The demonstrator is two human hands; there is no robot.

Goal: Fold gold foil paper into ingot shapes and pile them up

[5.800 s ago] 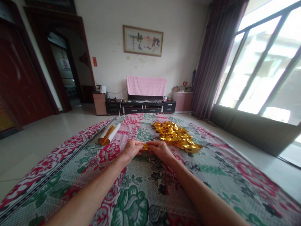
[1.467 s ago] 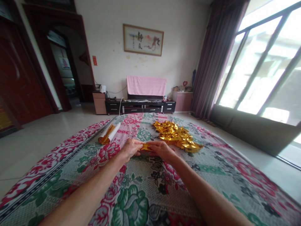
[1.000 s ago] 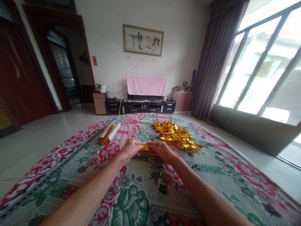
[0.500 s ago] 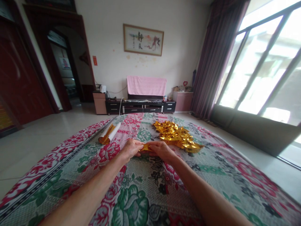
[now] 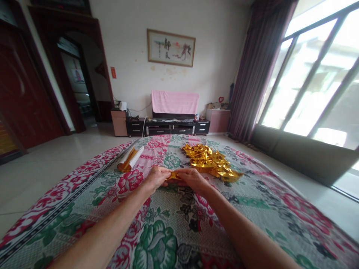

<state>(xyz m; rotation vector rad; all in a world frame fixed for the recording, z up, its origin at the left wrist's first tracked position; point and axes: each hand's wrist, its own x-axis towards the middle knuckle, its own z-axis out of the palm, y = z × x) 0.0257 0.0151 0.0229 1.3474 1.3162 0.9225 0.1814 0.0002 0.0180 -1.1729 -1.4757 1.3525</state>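
Between both hands is a small piece of gold foil paper (image 5: pixel 174 175), held just above the patterned cloth. My left hand (image 5: pixel 157 176) pinches its left end, and my right hand (image 5: pixel 192 178) grips its right end; the fingers hide most of it. To the right and a little farther off lies a heap of folded gold foil paper pieces (image 5: pixel 207 158), shiny and pointed. On the left a curled roll of foil paper (image 5: pixel 131 158), gold inside and white outside, rests on the cloth.
A floral cloth (image 5: pixel 157 243) in red, green and grey covers the round-edged surface under my arms. Beyond it stands a low black TV cabinet (image 5: pixel 171 129) with a pink cloth (image 5: pixel 175 101) over a screen. Windows and a purple curtain (image 5: pixel 252 71) are on the right.
Both hands stay almost where they were, still on the gold foil paper. The heap and the roll have not moved.
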